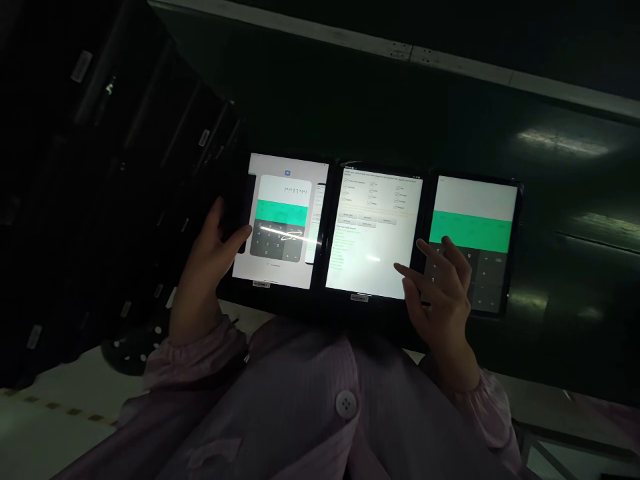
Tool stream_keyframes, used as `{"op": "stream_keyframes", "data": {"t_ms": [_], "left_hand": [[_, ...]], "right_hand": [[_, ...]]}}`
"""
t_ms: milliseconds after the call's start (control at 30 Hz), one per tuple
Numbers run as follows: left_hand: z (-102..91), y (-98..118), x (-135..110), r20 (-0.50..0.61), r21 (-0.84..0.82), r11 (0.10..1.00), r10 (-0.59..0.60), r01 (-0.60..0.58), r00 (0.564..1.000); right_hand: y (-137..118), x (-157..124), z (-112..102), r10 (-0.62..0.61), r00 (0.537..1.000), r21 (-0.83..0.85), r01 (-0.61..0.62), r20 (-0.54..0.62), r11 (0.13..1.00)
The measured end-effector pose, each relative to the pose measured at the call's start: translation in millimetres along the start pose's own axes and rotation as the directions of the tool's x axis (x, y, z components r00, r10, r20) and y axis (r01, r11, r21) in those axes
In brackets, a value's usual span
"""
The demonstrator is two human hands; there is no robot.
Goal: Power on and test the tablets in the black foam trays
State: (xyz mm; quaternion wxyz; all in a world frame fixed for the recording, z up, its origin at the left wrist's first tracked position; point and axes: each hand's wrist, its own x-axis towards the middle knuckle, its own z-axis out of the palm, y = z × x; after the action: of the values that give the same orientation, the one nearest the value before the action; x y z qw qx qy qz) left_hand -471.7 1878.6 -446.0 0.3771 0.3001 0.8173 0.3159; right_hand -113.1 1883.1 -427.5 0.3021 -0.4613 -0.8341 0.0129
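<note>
Near right hand (444, 297), middle tablet (373, 243) lit white, partly green-lettered

Beyond my left fingers (239, 237) and right fingers (416, 275), the dark green desk (300, 100) runs back to a pale metal strip (350, 41) crossing at a slant. Left of my left fingers stand dark panels (115, 173) with small white labels (81, 66). Below them, nearer me, I see pale floor (55, 437) with a dashed yellowish-and-dark line (60, 406). The room is dim; blurred reflections (550, 143) gleam on the desk, right of my right fingers.
</note>
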Motion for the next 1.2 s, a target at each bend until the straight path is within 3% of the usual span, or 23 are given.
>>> {"op": "stream_keyframes", "data": {"t_ms": [167,267,367,633,800,1033,1200], "left_hand": [[5.7,17,-6,0.025,0.096,0.993,-0.066,0.063,0.998],[8.1,25,-10,0.013,0.173,0.984,-0.043,0.04,0.999],[5.7,28,-14,0.071,0.198,0.979,-0.053,0.038,0.996],[-13.5,19,-22,0.067,0.19,0.971,-0.161,0.145,0.985],[-16.0,13,-24,0.018,0.116,0.983,-0.144,0.141,0.989],[-11.5,16,-24,-0.002,-0.004,0.989,-0.144,0.144,0.99],[-9.0,18,-24,0.003,-0.004,0.989,-0.149,0.15,0.989]], "right_hand": [[0,-2,0,0.001,1.0,0.014,-0.001,-0.007,1.0],[0,-1,-1,0.003,1.0,0.002,-0.003,-0.003,1.0],[0,-1,-6,-0.028,1.0,0.009,0.028,0.015,1.0],[-10,-12,-7,-0.208,0.956,0.133,0.183,0.208,0.974],[-8,-11,0,-0.095,0.986,-0.032,0.1,0.134,0.994],[-13,-11,-4,-0.136,0.984,0.052,0.131,0.111,0.99],[-20,-8,1,-0.076,0.991,0.024,0.074,0.108,0.997]]}}
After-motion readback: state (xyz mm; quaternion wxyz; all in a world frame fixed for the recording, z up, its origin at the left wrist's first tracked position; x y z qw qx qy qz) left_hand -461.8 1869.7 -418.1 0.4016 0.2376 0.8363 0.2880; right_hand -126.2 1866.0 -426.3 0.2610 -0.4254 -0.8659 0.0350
